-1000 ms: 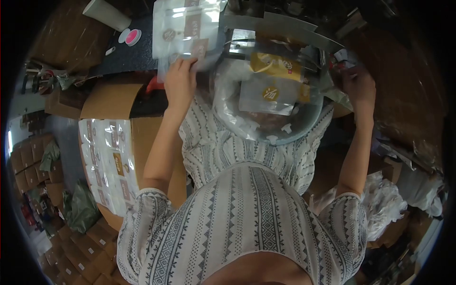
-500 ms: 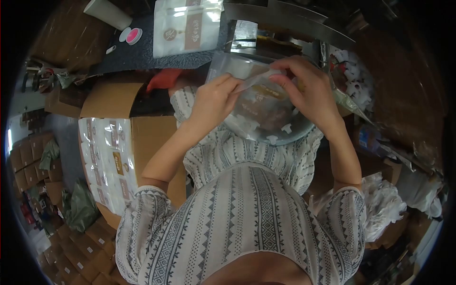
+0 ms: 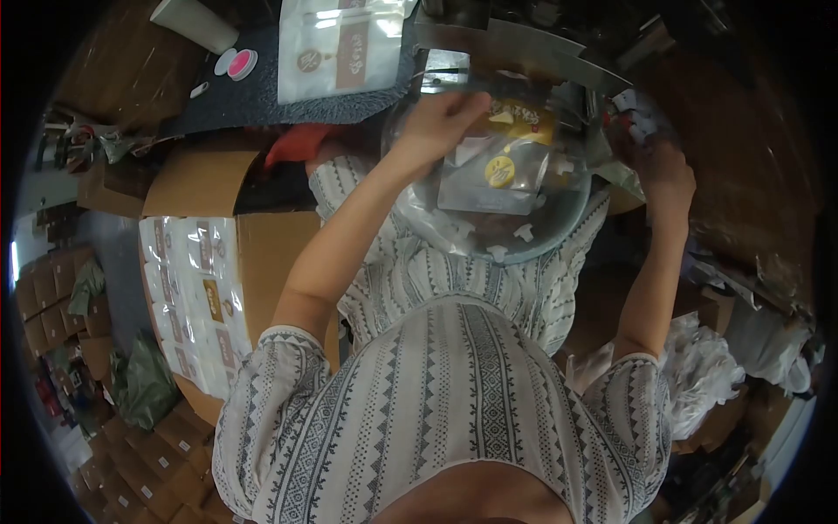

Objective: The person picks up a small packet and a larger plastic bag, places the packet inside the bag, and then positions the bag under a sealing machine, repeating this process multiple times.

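My left hand [image 3: 443, 127] is over the upper left of a light-blue round basin [image 3: 576, 214] on my lap. Its fingers are curled, and what they hold, if anything, is hidden under them. Just right of and below these fingers is a clear plastic pouch [image 3: 467, 192] with yellow and white print. Small white spout-like pieces [image 3: 523, 232] lie in the basin's near part. My right hand [image 3: 670, 179] is out at the right, by a heap of white pieces [image 3: 640, 127]; motion blur and shadow hide its fingers.
An open cardboard box [image 3: 279, 262] holding rows of printed pouches [image 3: 188, 301] stands at my left. On a dark mat [image 3: 192, 109] are a large printed pouch [image 3: 340, 52], a white cup [image 3: 194, 24] and a pink-filled small tub [image 3: 242, 64]. Metal equipment [image 3: 550, 48] is beyond the basin.
My hands have parted from the clear plastic they pinched together. The right hand moved right to the white pieces; the left moved slightly up and right. The yellow-printed pouch now shows plainly.
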Tool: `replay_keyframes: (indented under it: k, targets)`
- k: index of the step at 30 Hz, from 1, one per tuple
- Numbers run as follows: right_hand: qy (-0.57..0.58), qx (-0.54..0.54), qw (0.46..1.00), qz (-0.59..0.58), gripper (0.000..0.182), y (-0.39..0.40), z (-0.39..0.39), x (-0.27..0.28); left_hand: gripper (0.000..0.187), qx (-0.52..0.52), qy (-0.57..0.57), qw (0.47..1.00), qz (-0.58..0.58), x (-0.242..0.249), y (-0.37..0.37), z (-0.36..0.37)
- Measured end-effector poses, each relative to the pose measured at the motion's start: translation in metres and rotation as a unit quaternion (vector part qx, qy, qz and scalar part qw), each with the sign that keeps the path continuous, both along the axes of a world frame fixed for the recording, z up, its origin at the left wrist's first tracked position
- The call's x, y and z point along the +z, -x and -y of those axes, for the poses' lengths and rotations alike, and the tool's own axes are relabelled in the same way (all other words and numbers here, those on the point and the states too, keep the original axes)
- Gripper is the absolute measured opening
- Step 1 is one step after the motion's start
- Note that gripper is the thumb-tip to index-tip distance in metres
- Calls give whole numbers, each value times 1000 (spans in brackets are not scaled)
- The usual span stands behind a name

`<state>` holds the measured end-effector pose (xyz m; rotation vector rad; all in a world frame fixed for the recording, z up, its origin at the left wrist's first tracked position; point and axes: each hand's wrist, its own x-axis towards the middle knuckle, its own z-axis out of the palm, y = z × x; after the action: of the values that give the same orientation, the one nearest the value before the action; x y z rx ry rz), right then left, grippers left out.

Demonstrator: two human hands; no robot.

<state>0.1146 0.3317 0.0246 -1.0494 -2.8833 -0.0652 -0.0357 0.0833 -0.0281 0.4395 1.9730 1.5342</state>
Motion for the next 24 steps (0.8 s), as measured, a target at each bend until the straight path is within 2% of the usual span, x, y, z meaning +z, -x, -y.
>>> replay_keyframes:
  k: [1,2,3,4,5,6,8,9,10,12,14,15,17,18,20,24]
  targets:
    - [36,14,999,-4,22,0,-11,-13,41,48,-11,988,-149,-5,15,10]
    - [73,30,997,-7,20,2,-21,-21,47,97,-21,951,-292,-15,35,26]
    - [76,30,997,-5,20,2,-26,-24,51,135,78,875,-459,-22,58,44]
    - [114,56,992,-17,20,2,-31,-26,56,163,173,760,-605,-30,71,59]
    - [151,84,984,-33,20,3,-34,-27,60,121,321,741,-577,-43,66,70]
    - [151,86,984,-37,20,6,-36,-28,60,124,321,739,-580,-49,56,76]
    - [196,104,973,-66,20,7,-38,-32,58,31,254,752,-607,-51,29,84]
    - [198,102,973,-64,20,6,-37,-32,42,55,281,741,-608,-38,21,88]
    - [206,99,972,-51,21,5,-37,-29,42,53,281,744,-604,-33,19,97]
    - [209,101,972,-40,22,8,-36,-22,20,109,279,811,-502,-22,22,110]
    - [280,85,946,-138,24,3,-26,-14,12,142,242,805,-523,-10,7,113]
    - [280,85,946,-140,24,4,-13,-3,5,169,203,797,-544,-3,1,113]
    - [419,187,863,-211,24,8,29,20,6,154,188,804,-543,14,-15,104]
    - [419,185,863,-211,24,13,49,23,8,141,169,810,-544,20,-21,98]
    - [366,339,832,-243,23,25,80,29,8,122,156,811,-551,27,-28,89]
    - [315,373,828,-277,25,36,98,20,14,72,126,818,-556,35,-39,79]
